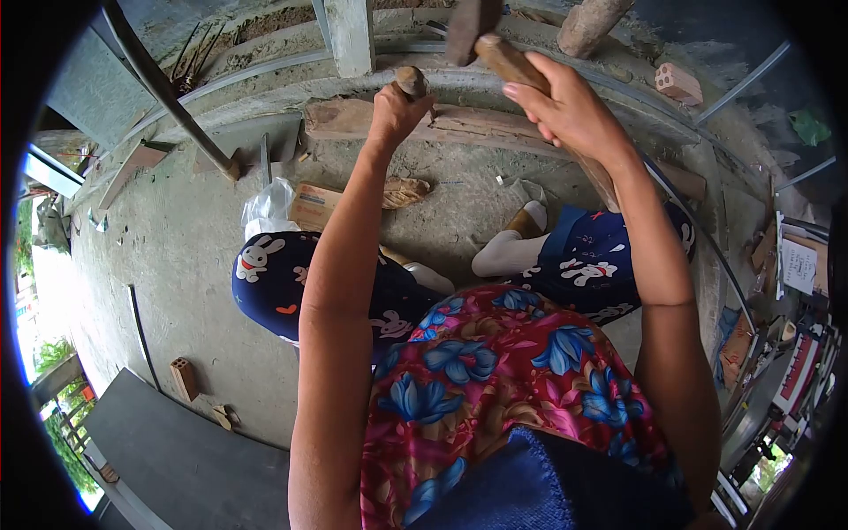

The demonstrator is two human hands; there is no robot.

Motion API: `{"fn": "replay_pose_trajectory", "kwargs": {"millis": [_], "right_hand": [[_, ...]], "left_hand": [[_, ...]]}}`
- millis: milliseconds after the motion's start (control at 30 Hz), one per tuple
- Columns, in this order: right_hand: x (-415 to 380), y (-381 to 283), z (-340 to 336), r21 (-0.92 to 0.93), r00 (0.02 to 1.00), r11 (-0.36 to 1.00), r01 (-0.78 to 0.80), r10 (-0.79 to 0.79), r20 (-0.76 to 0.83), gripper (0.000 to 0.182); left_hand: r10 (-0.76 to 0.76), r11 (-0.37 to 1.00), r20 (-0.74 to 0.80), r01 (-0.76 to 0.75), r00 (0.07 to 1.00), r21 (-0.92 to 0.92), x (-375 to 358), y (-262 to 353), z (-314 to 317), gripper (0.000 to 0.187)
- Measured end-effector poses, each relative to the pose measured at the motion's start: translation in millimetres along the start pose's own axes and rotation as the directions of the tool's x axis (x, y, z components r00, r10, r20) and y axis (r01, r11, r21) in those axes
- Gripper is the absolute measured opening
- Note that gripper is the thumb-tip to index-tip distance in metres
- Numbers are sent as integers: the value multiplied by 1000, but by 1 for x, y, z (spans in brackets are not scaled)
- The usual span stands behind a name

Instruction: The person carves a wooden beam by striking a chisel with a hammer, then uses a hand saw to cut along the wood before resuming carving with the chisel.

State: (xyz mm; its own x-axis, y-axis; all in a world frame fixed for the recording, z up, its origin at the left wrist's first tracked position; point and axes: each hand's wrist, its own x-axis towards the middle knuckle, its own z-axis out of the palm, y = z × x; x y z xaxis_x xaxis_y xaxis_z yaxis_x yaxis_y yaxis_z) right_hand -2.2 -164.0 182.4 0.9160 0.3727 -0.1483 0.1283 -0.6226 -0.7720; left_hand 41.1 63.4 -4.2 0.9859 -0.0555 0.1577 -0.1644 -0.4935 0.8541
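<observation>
My left hand (399, 110) is closed round an upright tool handle (410, 81) with a rounded wooden top. Below that fist, the tool's lower end is mostly hidden, near a long wooden plank (495, 126) lying on the floor. My right hand (565, 106) grips the wooden handle of a hammer (517, 64). The dark metal hammer head (471, 31) is raised at the top of the view, above and to the right of my left hand.
A cardboard box (314, 208) and a clear plastic bag (268, 205) lie near my left knee. Hollow bricks (678, 84) are on the floor. A dark bar (163, 97) leans at the upper left. A wooden post (590, 28) stands at the top.
</observation>
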Motion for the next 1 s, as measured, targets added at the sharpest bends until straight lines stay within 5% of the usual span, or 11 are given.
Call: {"fn": "replay_pose_trajectory", "kwargs": {"millis": [333, 700, 1000], "right_hand": [[-23, 35, -17, 240, 983, 968, -72, 109, -146, 26], [-26, 40, -16, 292, 986, 956, -24, 70, -150, 26], [-26, 29, -7, 265, 993, 964, -7, 38, -112, 26]], "left_hand": [[5, 999, 34, -7, 999, 38, 5, 1, -1, 27], [-39, 999, 37, 39, 999, 0, 6, 7, -2, 28], [61, 997, -30, -62, 998, -42, 6, 2, 2, 26]]}}
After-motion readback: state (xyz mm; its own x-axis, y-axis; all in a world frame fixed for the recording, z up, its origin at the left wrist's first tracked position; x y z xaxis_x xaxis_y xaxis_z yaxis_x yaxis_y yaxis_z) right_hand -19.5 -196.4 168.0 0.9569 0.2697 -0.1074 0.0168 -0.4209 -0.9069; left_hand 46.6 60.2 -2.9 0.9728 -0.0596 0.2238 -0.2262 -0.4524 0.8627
